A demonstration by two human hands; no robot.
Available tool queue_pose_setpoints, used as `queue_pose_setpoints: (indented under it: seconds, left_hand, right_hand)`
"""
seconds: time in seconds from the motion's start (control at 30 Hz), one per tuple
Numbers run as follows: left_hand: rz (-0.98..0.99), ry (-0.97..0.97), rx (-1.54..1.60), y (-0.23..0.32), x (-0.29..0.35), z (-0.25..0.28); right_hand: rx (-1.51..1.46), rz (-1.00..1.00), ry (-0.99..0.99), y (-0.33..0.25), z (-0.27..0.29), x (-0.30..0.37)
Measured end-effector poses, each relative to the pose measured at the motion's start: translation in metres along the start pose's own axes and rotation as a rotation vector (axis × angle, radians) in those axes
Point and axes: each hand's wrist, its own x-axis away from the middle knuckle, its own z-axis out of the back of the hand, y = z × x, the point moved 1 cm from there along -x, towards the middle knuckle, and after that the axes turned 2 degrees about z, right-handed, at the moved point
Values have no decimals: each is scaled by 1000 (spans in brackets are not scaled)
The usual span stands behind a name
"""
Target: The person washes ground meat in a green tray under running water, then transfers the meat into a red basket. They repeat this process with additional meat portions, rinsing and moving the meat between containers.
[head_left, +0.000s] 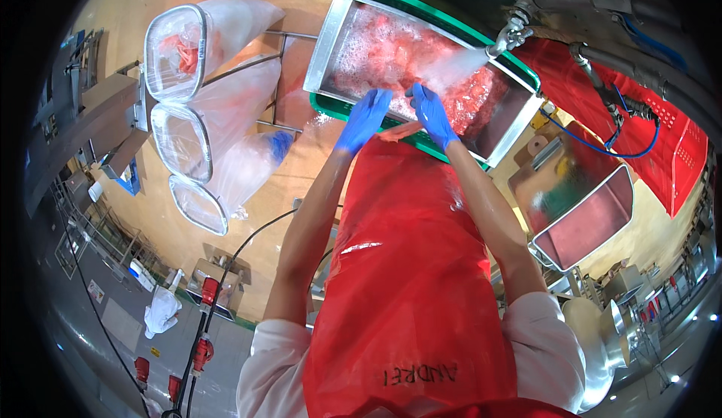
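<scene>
My left hand, in a blue glove, is over the near rim of a metal basin, its fingers drawn together at the tips. My right hand, gloved alike, is just to the right with its fingers curled in. What either hand pinches is too small to make out. Between and below the hands a pink strip, like raw flesh, reaches to the heel of my right hand. Soft pink-red pieces lie in foamy water in the basin. A metal nozzle sprays water in from the right.
A green crate surrounds the basin. At left, oval hoops hold clear plastic bags, the farthest with pink pieces inside. A red perforated crate and a pale-rimmed tub stand at right. Pipes run above. My red apron meets the crate.
</scene>
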Motion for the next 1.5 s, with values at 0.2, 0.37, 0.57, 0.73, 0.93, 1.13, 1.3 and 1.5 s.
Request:
queue_pose_setpoints:
  seconds: [0.2,0.37,0.57,0.73,0.93,1.13,1.3,1.5]
  left_hand:
    - [445,-183,600,-28,-43,-45]
    - [418,-249,879,-15,-31,-57]
    - [343,-190,474,-24,-18,-56]
    - [317,110,436,-8,0,-64]
    - [-76,383,-3,-2,30,-78]
    - [48,370,11,2,33,-77]
    - [24,312,-34,5,31,-73]
    - [-142,306,-120,-20,21,-73]
  right_hand:
    - [254,142,-67,-22,16,32]
    - [353,33,131,-13,34,31]
    - [268,-115,159,-3,44,28]
    - [-167,-430,-147,-8,42,39]
    - [-678,-519,-244,-9,6,51]
    - [-1039,-615,-21,0,-19,43]
    - [-1018,-637,-66,7,-14,28]
    - [-1098,-668,-47,16,-9,7]
